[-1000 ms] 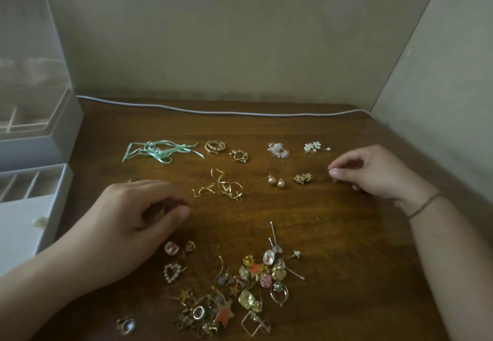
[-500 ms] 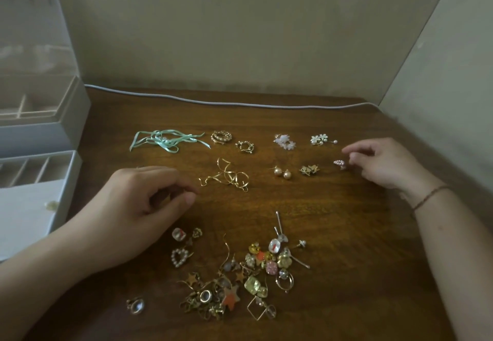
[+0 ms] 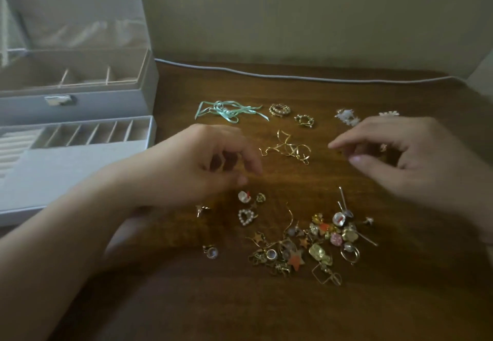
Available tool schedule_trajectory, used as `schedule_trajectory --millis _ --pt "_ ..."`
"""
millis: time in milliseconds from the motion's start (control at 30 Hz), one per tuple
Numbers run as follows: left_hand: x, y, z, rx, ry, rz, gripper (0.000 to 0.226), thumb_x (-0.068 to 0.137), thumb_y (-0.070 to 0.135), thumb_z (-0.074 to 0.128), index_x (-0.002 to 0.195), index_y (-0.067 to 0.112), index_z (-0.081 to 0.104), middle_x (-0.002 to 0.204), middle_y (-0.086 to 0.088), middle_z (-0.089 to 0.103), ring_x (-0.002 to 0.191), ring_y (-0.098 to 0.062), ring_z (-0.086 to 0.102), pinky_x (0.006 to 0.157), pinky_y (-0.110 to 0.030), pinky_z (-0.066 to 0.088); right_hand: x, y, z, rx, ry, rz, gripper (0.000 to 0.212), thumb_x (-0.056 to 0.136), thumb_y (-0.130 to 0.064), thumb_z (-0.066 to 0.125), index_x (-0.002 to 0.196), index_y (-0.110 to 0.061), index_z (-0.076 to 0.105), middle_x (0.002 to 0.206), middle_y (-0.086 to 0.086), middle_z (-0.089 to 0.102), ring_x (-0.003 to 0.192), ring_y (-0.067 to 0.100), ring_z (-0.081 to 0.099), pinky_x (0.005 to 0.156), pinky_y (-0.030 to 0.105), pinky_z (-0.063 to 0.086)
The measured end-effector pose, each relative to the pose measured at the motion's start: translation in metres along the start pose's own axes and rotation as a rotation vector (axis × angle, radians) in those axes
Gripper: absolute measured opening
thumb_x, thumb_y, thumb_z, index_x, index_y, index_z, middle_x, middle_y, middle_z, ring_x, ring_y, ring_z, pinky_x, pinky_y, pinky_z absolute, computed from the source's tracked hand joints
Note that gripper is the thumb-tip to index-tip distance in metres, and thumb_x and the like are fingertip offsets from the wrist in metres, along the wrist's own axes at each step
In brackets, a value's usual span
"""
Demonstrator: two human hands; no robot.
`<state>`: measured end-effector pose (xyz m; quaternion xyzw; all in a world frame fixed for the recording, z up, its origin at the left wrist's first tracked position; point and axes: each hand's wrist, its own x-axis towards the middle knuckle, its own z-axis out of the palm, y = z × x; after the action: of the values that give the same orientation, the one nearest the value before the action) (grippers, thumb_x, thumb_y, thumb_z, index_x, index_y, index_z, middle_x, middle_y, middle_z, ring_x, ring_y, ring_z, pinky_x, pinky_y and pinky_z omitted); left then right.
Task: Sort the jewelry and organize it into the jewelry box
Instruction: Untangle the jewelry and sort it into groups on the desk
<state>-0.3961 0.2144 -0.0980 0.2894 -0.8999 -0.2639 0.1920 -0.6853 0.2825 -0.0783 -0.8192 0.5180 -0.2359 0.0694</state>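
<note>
A mixed pile of small earrings and charms [image 3: 314, 244] lies on the wooden table [image 3: 266, 308] near me. A pearl heart [image 3: 246, 217] and a clear-stone ring [image 3: 212, 252] lie apart on its left. Sorted pieces lie farther back: a mint ribbon piece [image 3: 226, 110], two gold wreath rings [image 3: 278, 108], gold hook earrings [image 3: 289, 147] and white flower earrings [image 3: 346, 116]. My left hand [image 3: 213, 164] rests on the table with fingers loosely curled, and nothing shows in it. My right hand [image 3: 410, 159] hovers, blurred, fingers relaxed and empty, covering some sorted pieces.
The grey jewelry box [image 3: 106, 103] stands open at the left, lid up, with dividers inside. Its compartment tray [image 3: 80, 159] is in front of it. A white cable [image 3: 293, 76] runs along the table's back edge by the wall.
My right hand let go of a small earring at the right and moved left over the sorted pieces. The view swung left, showing more of the box. My left hand stayed put.
</note>
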Motion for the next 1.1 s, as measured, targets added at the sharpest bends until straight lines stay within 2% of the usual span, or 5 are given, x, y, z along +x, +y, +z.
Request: schedule_trajectory --millis 200,467,700,900,1100 --pt "-0.005 0.002 0.004 0.187 -0.231 0.149 0.027 0.080 0.038 0.079 0.105 0.043 0.072 0.116 0.024 0.047 0.112 -0.004 0.043 0.092 -0.017 0.037 0.000 -0.014 0.011 0.050 -0.043 -0.183 0.024 0.089 -0.031 0.055 0.106 -0.027 0.071 0.091 -0.018 0.065 0.078 0.004 0.062 0.064 0.012 0.045" --pt "-0.002 0.004 0.009 0.198 -0.160 0.138 0.011 0.080 0.042 0.077 0.085 0.040 0.067 0.112 0.023 0.051 0.112 -0.013 0.044 0.090 -0.027 0.043 0.000 -0.013 0.010 0.087 0.086 -0.180 0.017 0.087 -0.027 0.061 0.099 -0.024 0.073 0.083 -0.016 0.067 0.069 0.006 0.060 0.060 0.008 0.039" --pt "0.005 0.027 0.028 -0.524 0.276 -0.093 0.016 0.072 0.031 0.080 0.082 0.020 0.074 0.075 -0.001 0.070 0.066 -0.013 0.064 0.059 -0.026 0.052 0.000 -0.043 0.032 0.460 0.116 0.022 0.032 0.073 -0.045 0.071 0.102 -0.031 0.070 0.090 -0.020 0.069 0.077 0.005 0.067 0.053 0.017 0.052" --pt "0.006 0.030 0.033 -0.702 0.269 -0.170 0.015 0.072 0.026 0.074 0.081 0.015 0.074 0.073 -0.004 0.073 0.064 -0.010 0.068 0.060 -0.019 0.053 0.003 -0.047 0.038 0.459 0.212 0.036 0.014 0.077 -0.037 0.069 0.090 -0.031 0.072 0.085 -0.015 0.071 0.078 0.006 0.068 0.057 0.016 0.051" --pt "0.002 0.011 0.024 -0.118 0.406 -0.127 0.005 0.084 0.042 0.072 0.087 0.038 0.073 0.079 0.013 0.070 0.070 -0.009 0.065 0.059 -0.013 0.049 0.003 0.021 -0.013 0.214 0.454 0.208 0.008 0.084 -0.028 0.071 0.090 -0.033 0.071 0.080 -0.021 0.069 0.072 0.007 0.065 0.061 0.011 0.047"
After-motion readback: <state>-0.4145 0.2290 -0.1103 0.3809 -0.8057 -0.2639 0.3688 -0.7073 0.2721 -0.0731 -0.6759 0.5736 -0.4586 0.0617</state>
